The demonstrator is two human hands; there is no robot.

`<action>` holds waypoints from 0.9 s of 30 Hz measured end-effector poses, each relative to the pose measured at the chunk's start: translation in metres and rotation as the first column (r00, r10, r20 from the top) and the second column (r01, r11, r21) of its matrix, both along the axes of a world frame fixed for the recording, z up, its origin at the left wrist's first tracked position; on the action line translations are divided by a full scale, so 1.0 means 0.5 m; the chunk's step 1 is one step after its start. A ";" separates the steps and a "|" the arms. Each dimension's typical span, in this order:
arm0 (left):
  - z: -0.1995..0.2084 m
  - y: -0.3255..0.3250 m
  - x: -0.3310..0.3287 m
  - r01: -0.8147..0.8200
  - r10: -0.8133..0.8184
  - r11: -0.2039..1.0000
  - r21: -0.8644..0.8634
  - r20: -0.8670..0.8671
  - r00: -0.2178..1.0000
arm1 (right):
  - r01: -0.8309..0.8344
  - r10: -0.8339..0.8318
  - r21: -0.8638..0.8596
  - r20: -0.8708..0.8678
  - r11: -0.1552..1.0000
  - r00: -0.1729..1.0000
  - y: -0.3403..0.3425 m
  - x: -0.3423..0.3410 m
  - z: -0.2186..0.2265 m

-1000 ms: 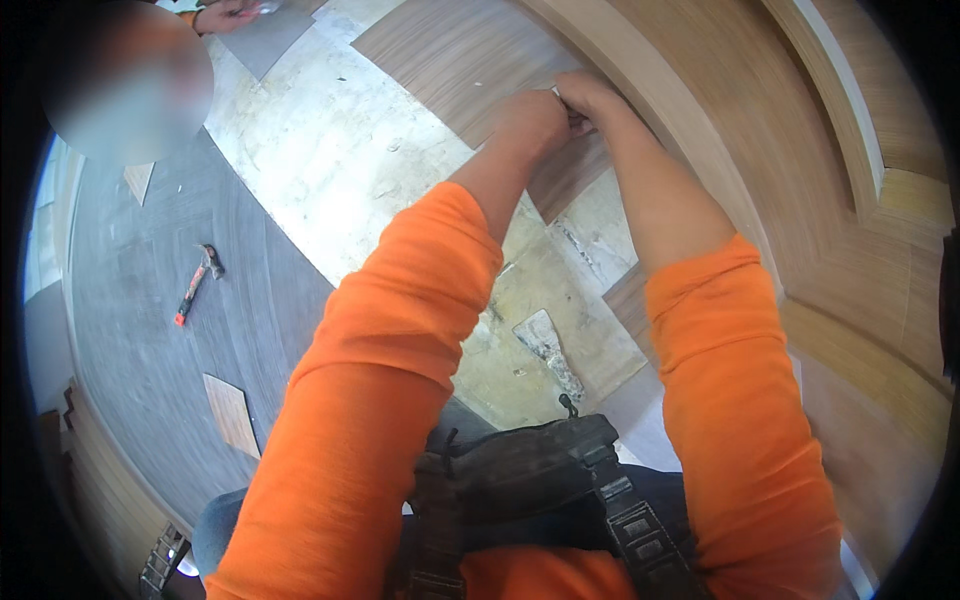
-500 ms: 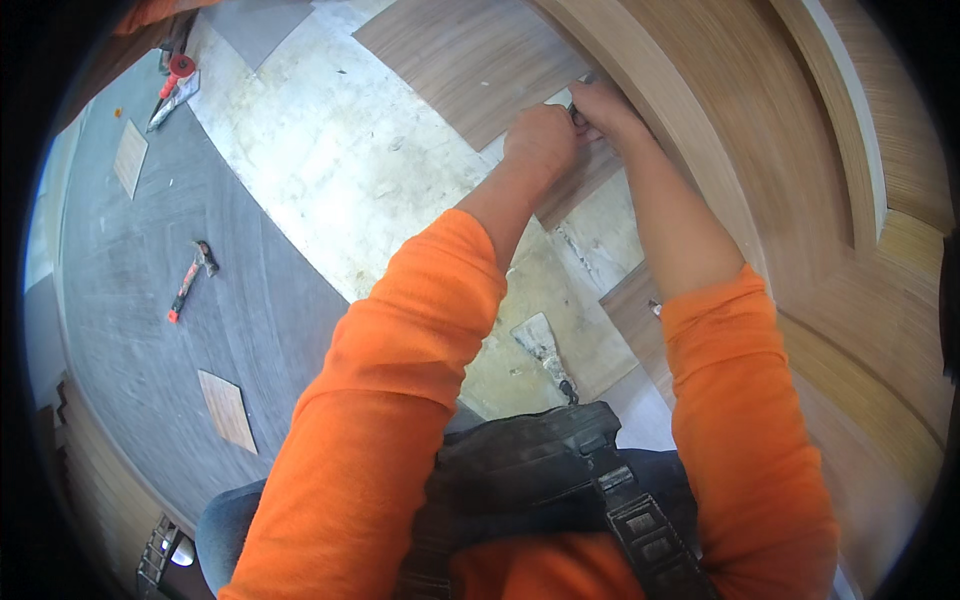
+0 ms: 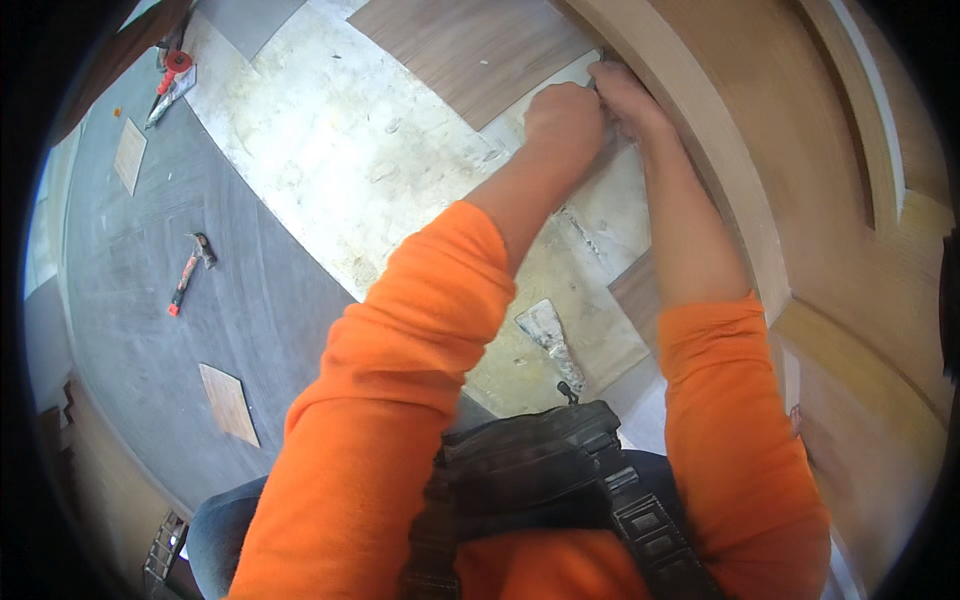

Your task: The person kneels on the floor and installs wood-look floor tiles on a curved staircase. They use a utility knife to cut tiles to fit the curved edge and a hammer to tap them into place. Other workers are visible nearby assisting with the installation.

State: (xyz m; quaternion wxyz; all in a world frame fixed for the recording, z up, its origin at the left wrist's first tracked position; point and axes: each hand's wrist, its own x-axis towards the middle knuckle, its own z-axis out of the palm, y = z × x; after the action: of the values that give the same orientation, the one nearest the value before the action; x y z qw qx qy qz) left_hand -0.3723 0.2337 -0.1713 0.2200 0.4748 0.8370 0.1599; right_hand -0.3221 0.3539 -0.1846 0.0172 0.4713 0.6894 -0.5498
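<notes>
My left hand (image 3: pixel 566 124) is closed in a fist near the far right of the floor, by the curved wooden base. Against it, my right hand (image 3: pixel 626 96) is closed with fingers bent. A narrow dark edge shows between them; the hands hide what it belongs to. Below them lies bare pale subfloor (image 3: pixel 615 215). Just beyond sits a laid wood-look floor plank (image 3: pixel 475 55). A scraper (image 3: pixel 546 335) with a whitish, crusted blade rests on the floor close to my body, apart from both hands.
The curved wooden panelling (image 3: pixel 700 120) bounds the right side. On the grey floor (image 3: pixel 120 270) at left lie a claw hammer (image 3: pixel 190 272), two cut plank pieces (image 3: pixel 229 404) and a red-guarded tool (image 3: pixel 175 68). A black waist bag (image 3: pixel 530 450) hangs at my front.
Both hands have moved slightly away and to the right. The wood-look piece that lay beneath them no longer shows flat there; pale subfloor shows instead.
</notes>
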 end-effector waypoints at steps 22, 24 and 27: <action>-0.073 0.003 -0.089 0.127 -0.135 0.990 0.059 0.164 0.977 | -0.204 0.202 -0.017 0.253 0.979 0.946 -0.072 -0.024 0.076; -0.001 0.036 -0.053 0.137 -0.124 0.985 -0.104 0.117 0.985 | -0.182 0.197 -0.134 0.114 0.974 0.974 -0.035 0.001 0.059; 0.023 0.045 -0.044 0.236 -0.244 0.962 -0.138 -0.047 0.969 | -0.151 0.162 -0.115 0.095 0.982 0.982 -0.027 0.012 0.065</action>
State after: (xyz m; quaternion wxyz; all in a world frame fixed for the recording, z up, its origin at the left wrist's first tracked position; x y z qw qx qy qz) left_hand -0.3942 0.2561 -0.1597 0.2416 0.5621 0.7886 0.0614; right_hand -0.3162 0.3406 -0.1523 0.1216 0.4419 0.6920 -0.5577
